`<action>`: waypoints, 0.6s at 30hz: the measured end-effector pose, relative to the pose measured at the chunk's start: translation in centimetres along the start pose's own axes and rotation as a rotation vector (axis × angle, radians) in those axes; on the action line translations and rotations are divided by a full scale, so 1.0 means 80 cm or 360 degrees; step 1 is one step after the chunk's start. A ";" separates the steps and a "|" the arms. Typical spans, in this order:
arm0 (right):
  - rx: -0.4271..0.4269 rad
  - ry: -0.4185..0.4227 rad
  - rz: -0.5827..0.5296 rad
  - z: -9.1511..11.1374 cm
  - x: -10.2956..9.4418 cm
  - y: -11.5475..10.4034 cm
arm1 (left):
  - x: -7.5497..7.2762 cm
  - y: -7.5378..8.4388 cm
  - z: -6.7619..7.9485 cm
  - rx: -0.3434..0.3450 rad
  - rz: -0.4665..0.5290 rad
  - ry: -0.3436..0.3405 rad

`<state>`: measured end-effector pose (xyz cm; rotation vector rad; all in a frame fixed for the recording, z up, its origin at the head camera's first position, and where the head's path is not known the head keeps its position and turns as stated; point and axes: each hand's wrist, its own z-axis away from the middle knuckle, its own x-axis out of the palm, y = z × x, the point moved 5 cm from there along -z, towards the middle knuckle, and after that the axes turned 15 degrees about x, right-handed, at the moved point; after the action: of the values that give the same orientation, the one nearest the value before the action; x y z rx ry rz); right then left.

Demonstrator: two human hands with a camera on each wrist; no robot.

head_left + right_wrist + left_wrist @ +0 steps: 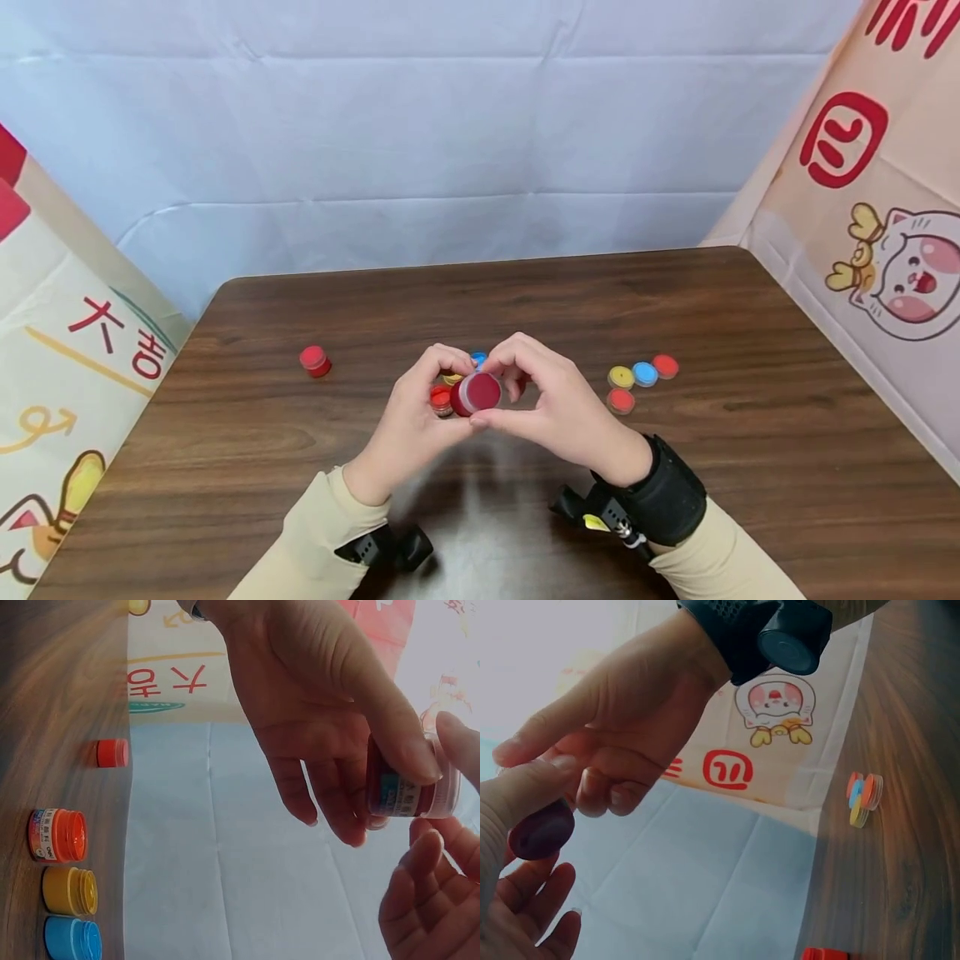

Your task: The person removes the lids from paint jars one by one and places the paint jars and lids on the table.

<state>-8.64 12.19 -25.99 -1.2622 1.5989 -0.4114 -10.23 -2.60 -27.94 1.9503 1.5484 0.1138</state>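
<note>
Pale cloth (480, 125) hangs behind a brown table (300, 454). Above it, the left hand (411, 408) grips a dark red jar (382, 784); the right hand (551, 408) pinches its clear lid (450, 789). Beyond stand red (60, 835), yellow (69, 891) and blue jars (73, 939); a red pot (316, 362) sits left, four coloured caps (645, 373) right.

A dark brown wood-grain counter (225, 467) with rounded far corners stands before a creased, pale blue-white cloth (375, 125). The printed cloth on the right (806, 242) bears red characters and a smiling cartoon cat (911, 275); the one on the left (45, 317) shows red characters and a curling yellow arrow (37, 421). On the counter, a red jar (315, 362) stands apart at left, open orange-red (58, 835), yellow (69, 891) and blue (73, 939) jars form a row, and four lid-like discs (645, 373) cluster at right.
</note>
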 end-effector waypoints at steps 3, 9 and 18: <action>-0.0080 0.0021 -0.0038 0.002 -0.002 -0.002 | -0.001 0.001 0.000 0.0027 -0.0022 0.0029; -0.0127 0.0009 -0.0036 0.003 -0.005 -0.005 | -0.003 0.001 -0.001 0.0057 -0.0074 0.0062; -0.0127 -0.0002 0.0015 0.001 -0.006 -0.004 | -0.009 0.003 -0.003 -0.0022 -0.0178 0.0083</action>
<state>-8.44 12.54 -25.54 -1.3137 1.6337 -0.3439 -10.35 -3.20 -27.41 1.8593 1.6822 0.1288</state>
